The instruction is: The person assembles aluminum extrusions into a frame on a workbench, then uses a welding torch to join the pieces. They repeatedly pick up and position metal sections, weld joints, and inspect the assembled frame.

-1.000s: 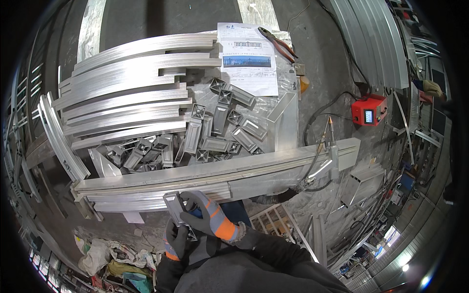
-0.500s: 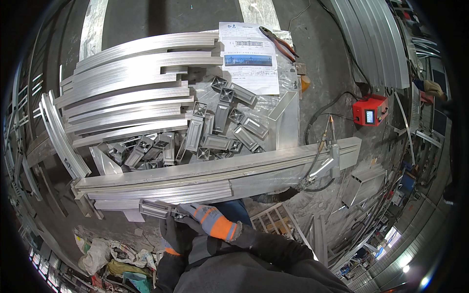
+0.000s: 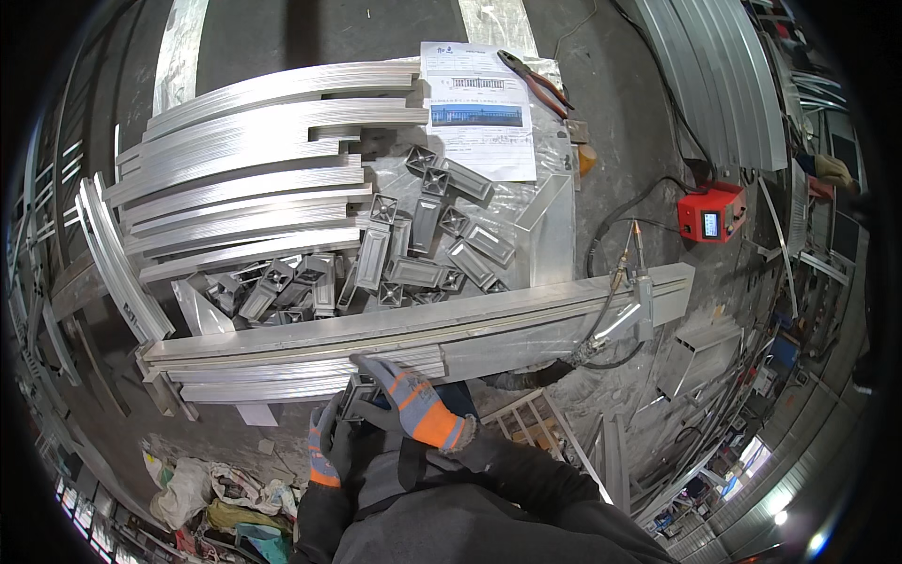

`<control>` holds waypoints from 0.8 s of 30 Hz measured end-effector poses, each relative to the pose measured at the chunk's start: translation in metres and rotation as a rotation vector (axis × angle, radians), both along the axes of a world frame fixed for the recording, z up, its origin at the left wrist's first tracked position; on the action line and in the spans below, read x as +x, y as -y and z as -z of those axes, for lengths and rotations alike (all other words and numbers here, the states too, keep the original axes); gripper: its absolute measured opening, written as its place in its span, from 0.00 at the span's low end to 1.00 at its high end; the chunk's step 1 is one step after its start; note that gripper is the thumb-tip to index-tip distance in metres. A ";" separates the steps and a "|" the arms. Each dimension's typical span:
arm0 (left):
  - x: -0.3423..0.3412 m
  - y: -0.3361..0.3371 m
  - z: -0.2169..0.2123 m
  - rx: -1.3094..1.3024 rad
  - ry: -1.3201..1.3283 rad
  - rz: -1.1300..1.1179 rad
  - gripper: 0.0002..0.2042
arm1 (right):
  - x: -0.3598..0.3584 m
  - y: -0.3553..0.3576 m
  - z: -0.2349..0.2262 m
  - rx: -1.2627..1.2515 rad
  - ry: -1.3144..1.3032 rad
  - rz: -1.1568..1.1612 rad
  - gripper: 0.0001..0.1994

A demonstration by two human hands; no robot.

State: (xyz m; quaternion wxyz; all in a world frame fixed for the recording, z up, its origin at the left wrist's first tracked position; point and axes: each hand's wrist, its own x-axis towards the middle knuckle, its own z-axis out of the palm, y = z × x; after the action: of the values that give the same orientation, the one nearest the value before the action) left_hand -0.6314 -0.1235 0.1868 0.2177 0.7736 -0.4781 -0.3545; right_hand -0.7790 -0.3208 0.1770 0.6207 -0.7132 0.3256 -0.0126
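Close in front of my body, both gloved hands hold a grey metal fitting [image 3: 357, 397], with one end toward me. My left hand [image 3: 329, 442] is closed on its left side, and my right hand [image 3: 413, 404] grips it from the right, its fingers reaching past the far end. The gloves are grey and orange, and they hide much of the fitting. Just beyond lie thin aluminium strips [image 3: 272, 379] along a long aluminium profile [image 3: 423, 324]. Behind that profile is a loose pile of similar grey fittings [image 3: 413, 273] with recessed panels and square ends.
Aluminium bars [image 3: 244, 155] lie stacked at the far left. Beside them are a printed sheet [image 3: 479, 141] and pliers [image 3: 536, 85]. At the right, a hand tool [image 3: 639, 301] with cables stands on the profile near a red box [image 3: 711, 211]. Sacks [image 3: 225, 498] lie lower left.
The fitting has turned from lying sideways to pointing away from me, and it has shifted right. My right hand's fingers have moved up and around it; my left hand has come slightly up.
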 end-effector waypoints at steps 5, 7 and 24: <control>0.010 0.022 -0.012 -0.129 0.103 0.076 0.21 | -0.010 -0.003 0.006 0.007 -0.106 -0.042 0.30; 0.009 0.029 -0.020 -0.162 0.195 0.075 0.21 | -0.009 -0.003 0.004 0.207 -0.112 0.081 0.26; 0.018 0.032 0.013 0.120 0.010 -0.466 0.20 | -0.009 -0.008 0.015 0.288 -0.134 0.298 0.24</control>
State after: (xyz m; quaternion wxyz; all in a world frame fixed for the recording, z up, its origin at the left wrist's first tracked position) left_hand -0.6131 -0.1555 0.1742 0.2447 0.8763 -0.2659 -0.3187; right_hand -0.7881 -0.3129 0.1624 0.6842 -0.5605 0.4665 -0.0102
